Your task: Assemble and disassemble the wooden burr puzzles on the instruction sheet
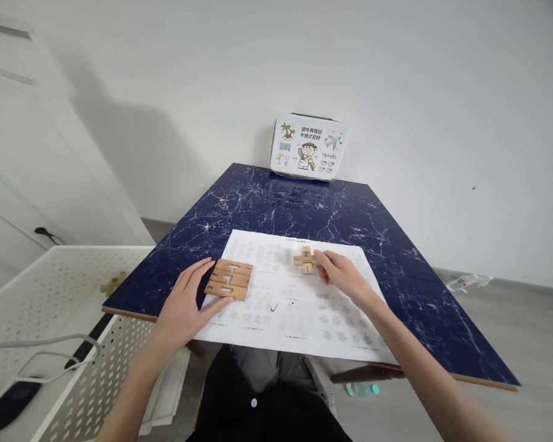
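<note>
Flat slotted wooden puzzle pieces with burnt-in numbers lie side by side on the left part of a printed sheet. My left hand is around their left side, thumb along the near edge and fingertips at the far left corner. In a pinch between thumb and fingers, my right hand has a small cross-shaped wooden burr puzzle by its right end. It is over the upper part of the sheet; whether it touches the paper I cannot tell. The right fingertips are partly hidden.
The sheet lies on a dark blue marbled table. A white cartoon-printed case leans on the wall at the back. To the left stands a white perforated rack with cables and a wooden piece. Clear plastic lies beyond the right edge.
</note>
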`<state>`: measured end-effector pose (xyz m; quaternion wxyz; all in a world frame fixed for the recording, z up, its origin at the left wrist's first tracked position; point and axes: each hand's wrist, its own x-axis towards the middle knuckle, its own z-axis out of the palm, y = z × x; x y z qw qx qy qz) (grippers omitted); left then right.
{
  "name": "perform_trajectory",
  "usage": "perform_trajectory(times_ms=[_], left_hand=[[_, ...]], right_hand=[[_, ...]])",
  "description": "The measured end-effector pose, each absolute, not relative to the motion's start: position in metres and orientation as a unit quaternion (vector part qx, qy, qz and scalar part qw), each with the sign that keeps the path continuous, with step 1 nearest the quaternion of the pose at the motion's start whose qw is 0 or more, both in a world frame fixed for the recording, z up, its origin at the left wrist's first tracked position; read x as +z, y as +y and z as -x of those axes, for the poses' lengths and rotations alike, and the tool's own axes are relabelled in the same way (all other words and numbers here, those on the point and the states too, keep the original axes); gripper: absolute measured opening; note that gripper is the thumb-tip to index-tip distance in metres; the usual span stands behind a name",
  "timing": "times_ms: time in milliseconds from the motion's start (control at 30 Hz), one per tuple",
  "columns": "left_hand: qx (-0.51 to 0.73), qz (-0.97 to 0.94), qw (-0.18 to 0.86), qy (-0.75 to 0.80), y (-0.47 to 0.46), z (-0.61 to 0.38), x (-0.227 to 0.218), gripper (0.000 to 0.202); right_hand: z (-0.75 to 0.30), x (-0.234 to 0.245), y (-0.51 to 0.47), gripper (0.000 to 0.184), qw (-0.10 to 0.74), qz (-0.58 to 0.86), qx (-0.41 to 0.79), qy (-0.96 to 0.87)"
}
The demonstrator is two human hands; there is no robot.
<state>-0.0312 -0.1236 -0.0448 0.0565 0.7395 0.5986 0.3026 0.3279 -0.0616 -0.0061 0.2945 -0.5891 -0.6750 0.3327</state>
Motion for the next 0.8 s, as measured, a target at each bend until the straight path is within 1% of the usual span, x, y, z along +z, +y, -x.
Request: perform_trajectory(times_ms=[100, 167, 333, 433, 500, 633, 667, 700, 767, 800], left_hand=[[0.3, -0.734, 0.056, 0.607, -0.123, 0.031, -0.046, 0.075], [0.295, -0.732, 0.057, 0.611, -0.123, 0.032, -0.046, 0.076], [0.291, -0.735, 0.058, 0.61, -0.12, 0.033, -0.047, 0.075], [0.289, -0.729, 0.054, 0.618, -0.119, 0.033, -0.047, 0.074], [0.284, -0.725, 0.057, 0.625, -0.119, 0.033, -0.046, 0.075], [0.272, -0.726, 0.069, 0.628, -0.118, 0.034, -0.046, 0.076], [0.271, -0.727, 0.071, 0.626, -0.118, 0.034, -0.046, 0.077], [0.269, -0.729, 0.073, 0.625, -0.118, 0.035, -0.046, 0.077], [0.267, -0.732, 0.079, 0.621, -0.116, 0.035, -0.045, 0.078], [0.266, -0.737, 0.084, 0.616, -0.116, 0.034, -0.044, 0.078]], right_hand=[[-0.359, -0.014, -0.066, 0.061, 0.317, 0.599, 0.339, -0.653], [-0.379, -0.018, -0.065, 0.062, 0.322, 0.615, 0.322, -0.644], [-0.423, -0.016, -0.053, 0.062, 0.327, 0.694, 0.21, -0.606], [-0.436, -0.017, -0.042, 0.056, 0.33, 0.744, 0.131, -0.566], [-0.44, -0.019, -0.038, 0.052, 0.319, 0.767, 0.101, -0.547], [-0.448, -0.017, -0.057, 0.053, 0.3, 0.782, 0.09, -0.538], [-0.449, -0.015, -0.069, 0.055, 0.306, 0.782, 0.081, -0.536], [-0.45, -0.013, -0.082, 0.055, 0.333, 0.767, 0.075, -0.543], [-0.448, -0.01, -0.112, 0.055, 0.374, 0.714, 0.119, -0.58], [-0.444, -0.009, -0.126, 0.054, 0.375, 0.69, 0.155, -0.599]])
